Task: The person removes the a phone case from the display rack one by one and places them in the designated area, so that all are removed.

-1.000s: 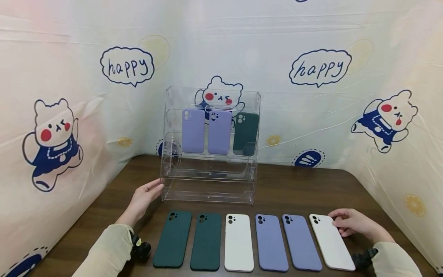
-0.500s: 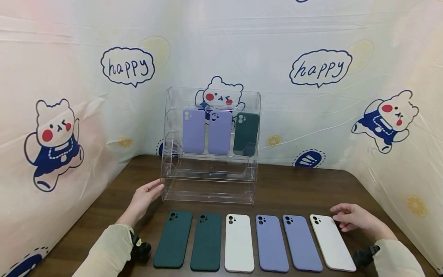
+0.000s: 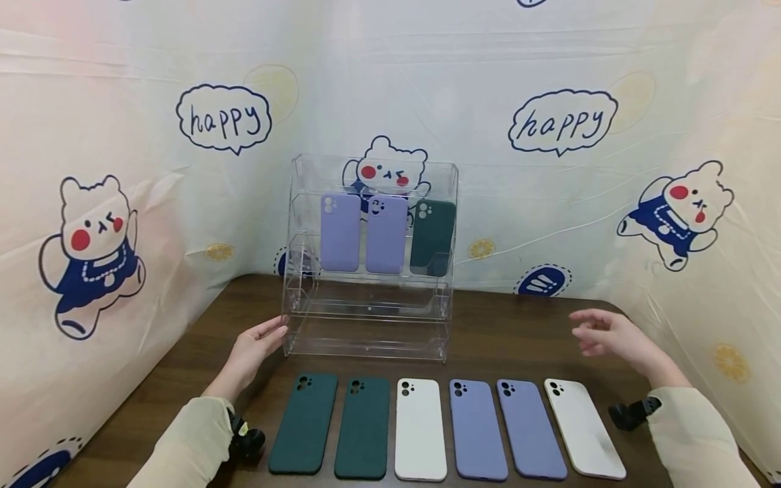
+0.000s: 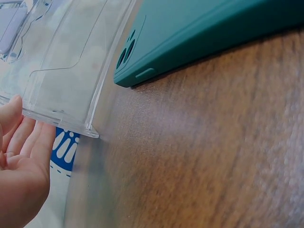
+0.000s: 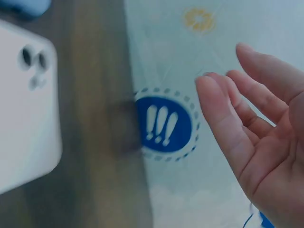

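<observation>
My left hand (image 3: 256,347) touches the left side of a clear acrylic tiered display rack (image 3: 369,349) with extended fingers. In the left wrist view, the thumb (image 4: 10,113) lies at the rack's edge. Two lilac phone cases (image 3: 340,234) and a dark green phone case (image 3: 432,237) stand upright on an upper tier. My right hand (image 3: 610,337) hovers above the table at the right, fingers loosely bent, holding nothing. Nearest it is a white phone case (image 3: 584,430) lying flat, the rightmost of a row.
Along the table's front lie two green phone cases (image 3: 303,423), another white phone case (image 3: 420,430) and two lilac phone cases (image 3: 478,430). A printed cloth (image 3: 464,88) hangs behind the brown table (image 3: 512,332) and at both sides.
My right hand has let go of the rightmost white phone case and risen away from it, toward the back of the table. My left hand stays at the rack.
</observation>
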The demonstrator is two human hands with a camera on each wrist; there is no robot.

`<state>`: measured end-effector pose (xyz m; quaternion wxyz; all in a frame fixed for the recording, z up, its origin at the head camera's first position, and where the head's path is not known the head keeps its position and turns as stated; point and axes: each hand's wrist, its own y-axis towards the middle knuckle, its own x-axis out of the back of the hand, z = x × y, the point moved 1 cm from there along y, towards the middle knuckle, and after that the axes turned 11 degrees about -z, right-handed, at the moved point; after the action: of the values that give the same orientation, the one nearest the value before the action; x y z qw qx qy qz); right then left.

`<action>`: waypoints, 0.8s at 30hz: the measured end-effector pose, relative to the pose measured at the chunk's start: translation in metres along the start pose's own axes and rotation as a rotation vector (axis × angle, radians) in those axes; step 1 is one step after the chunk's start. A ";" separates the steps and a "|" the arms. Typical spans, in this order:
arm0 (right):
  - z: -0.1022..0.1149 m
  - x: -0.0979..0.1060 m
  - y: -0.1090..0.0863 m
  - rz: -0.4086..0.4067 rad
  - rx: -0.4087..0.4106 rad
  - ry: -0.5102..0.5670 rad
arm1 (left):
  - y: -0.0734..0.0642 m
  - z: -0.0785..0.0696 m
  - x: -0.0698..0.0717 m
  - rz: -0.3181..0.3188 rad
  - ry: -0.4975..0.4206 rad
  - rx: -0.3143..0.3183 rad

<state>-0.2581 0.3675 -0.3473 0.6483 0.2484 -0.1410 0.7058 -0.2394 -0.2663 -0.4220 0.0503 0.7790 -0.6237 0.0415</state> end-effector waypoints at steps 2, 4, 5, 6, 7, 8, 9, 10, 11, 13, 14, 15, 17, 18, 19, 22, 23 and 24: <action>0.012 0.000 0.006 -0.025 0.040 0.008 | 0.000 -0.001 0.000 -0.001 -0.007 -0.002; 0.024 -0.001 0.012 -0.045 0.070 0.017 | -0.001 -0.001 -0.001 0.000 -0.011 -0.004; 0.030 -0.002 0.015 -0.052 0.081 0.019 | -0.001 -0.001 -0.001 0.000 -0.015 -0.002; 0.036 -0.002 0.018 -0.057 0.091 0.025 | -0.001 -0.001 0.000 0.002 -0.013 -0.003; 0.042 -0.004 0.021 -0.060 0.102 0.029 | -0.001 -0.001 0.000 0.001 -0.011 -0.003; 0.048 -0.005 0.025 -0.062 0.114 0.037 | -0.001 -0.001 0.000 0.003 -0.008 -0.002; 0.055 -0.007 0.029 -0.066 0.121 0.046 | -0.001 -0.001 0.000 0.002 -0.007 -0.001; 0.061 -0.009 0.032 -0.066 0.131 0.057 | 0.000 -0.001 0.001 0.002 -0.004 0.000; 0.068 -0.012 0.036 -0.067 0.145 0.062 | -0.001 -0.001 0.001 0.001 0.000 -0.001; 0.081 -0.016 0.044 -0.062 0.172 0.066 | 0.000 -0.001 0.001 -0.001 0.004 -0.001; 0.088 -0.018 0.047 -0.062 0.184 0.058 | -0.001 -0.001 0.001 0.000 0.004 -0.002; 0.094 -0.020 0.051 -0.063 0.191 0.045 | -0.001 -0.001 0.001 -0.001 0.005 -0.001; 0.106 -0.024 0.058 -0.064 0.198 0.011 | -0.001 0.000 0.001 0.003 0.005 -0.004; 0.111 -0.026 0.061 -0.064 0.199 -0.003 | -0.001 0.000 0.001 0.003 0.003 -0.002; 0.117 -0.028 0.064 -0.065 0.198 -0.014 | -0.001 0.000 0.001 0.004 0.003 -0.004; 0.132 -0.033 0.074 -0.061 0.212 -0.038 | -0.002 -0.001 0.000 0.007 -0.011 -0.010; 0.137 -0.036 0.077 -0.059 0.219 -0.036 | -0.002 -0.001 0.000 0.007 -0.015 -0.012; 0.142 -0.037 0.079 -0.058 0.226 -0.034 | -0.002 -0.001 0.000 0.007 -0.022 -0.014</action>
<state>-0.3112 0.2522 -0.2385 0.6338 0.3358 -0.0641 0.6938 -0.2375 -0.2662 -0.4213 0.0485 0.7767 -0.6274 0.0287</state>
